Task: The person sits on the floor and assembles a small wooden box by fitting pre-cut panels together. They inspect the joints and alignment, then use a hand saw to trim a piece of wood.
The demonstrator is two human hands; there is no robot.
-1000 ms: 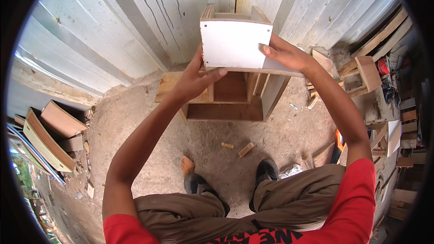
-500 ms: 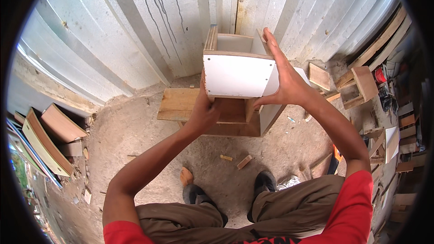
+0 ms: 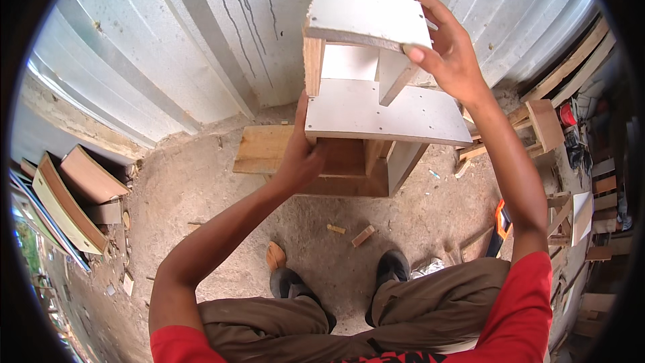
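A small wooden box section with a white top panel (image 3: 369, 10) is at the upper middle, its open side facing me. My right hand (image 3: 457, 57) grips the panel's right end, thumb on its near edge and fingers over the far side. Below is a wider white board (image 3: 386, 113) with screw heads, on top of an open brown wooden unit (image 3: 396, 171). My left hand (image 3: 300, 158) is closed round the left side of this lower unit, just under the board; some of its fingers are hidden. A wooden side piece (image 3: 314, 67) meets the board's left end.
A plank (image 3: 261, 150) juts out left of the unit. Corrugated metal sheeting (image 3: 201, 40) rises behind. Board offcuts (image 3: 74, 195) lean at left; wooden frames (image 3: 541, 128) and scraps stand at right. Small wood pieces (image 3: 363, 236) lie on the floor by my shoes.
The upper box section has risen and turned, so its white panel now faces up and the wider board below shows. My right hand moved up with it; my left hand barely moved.
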